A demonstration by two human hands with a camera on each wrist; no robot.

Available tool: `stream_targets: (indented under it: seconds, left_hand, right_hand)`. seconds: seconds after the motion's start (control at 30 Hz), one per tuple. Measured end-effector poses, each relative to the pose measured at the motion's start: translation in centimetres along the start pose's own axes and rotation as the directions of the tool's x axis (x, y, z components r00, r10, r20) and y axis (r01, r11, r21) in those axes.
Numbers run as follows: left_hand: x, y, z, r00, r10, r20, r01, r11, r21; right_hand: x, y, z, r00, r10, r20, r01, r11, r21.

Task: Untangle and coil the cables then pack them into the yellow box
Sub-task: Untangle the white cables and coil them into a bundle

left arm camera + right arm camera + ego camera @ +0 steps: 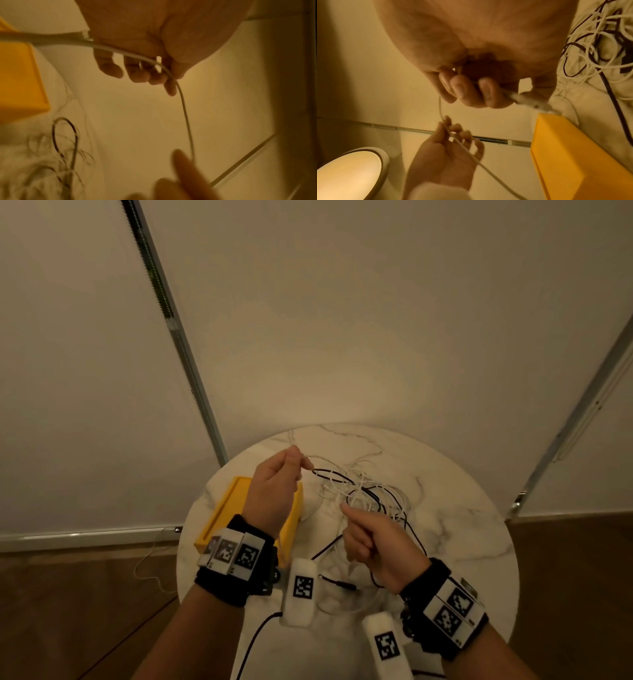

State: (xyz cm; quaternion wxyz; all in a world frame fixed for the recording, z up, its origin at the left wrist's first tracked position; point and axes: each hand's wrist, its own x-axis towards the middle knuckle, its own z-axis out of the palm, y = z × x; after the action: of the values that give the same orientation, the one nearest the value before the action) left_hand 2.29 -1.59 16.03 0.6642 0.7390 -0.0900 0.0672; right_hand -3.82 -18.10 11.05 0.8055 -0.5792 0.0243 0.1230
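Note:
A tangle of white and black cables (370, 494) lies mid-table, right of the yellow box (222, 515). My left hand (303, 465) is raised over the box's far corner and pinches a thin white cable (186, 119) between thumb and curled fingers. That cable runs on to my right hand (349, 525), which is curled round it near the tangle. In the right wrist view a white connector end (530, 101) sticks out past the right fingers (462, 89), beside the box (573, 155). The left hand (450, 135) shows there too, with the cable crossing its palm.
The round marble table (462, 525) stands against a pale wall. A black plug (342, 583) lies near the front, and a black lead (253, 642) drops over the front edge. A thin white cord (147, 570) trails on the wooden floor at left.

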Motion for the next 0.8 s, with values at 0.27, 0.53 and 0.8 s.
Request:
stream_targets:
  seconds: [0.27,0.53,0.8]
  left_hand:
    - [-3.4,-2.8,2.0,0.966,0.213,0.144,-0.254,0.886,0.388]
    - [-4.9,-5.1,3.2,0.868,0.234,0.438,-0.372,0.891,0.260]
    - [-3.9,-3.8,3.2,0.822,0.325,0.468,-0.481,0.836,0.265]
  right_hand:
    - [-0.1,-0.7,-1.5,1.000,0.030,0.005,-0.031,0.995,0.092]
    - [-1.4,-0.7,-2.7,0.993,0.062,0.101,-0.059,0.998,-0.029]
    - [-1.6,1.2,-2.7,0.970,-0.028,0.243,0.095,0.959,-0.269]
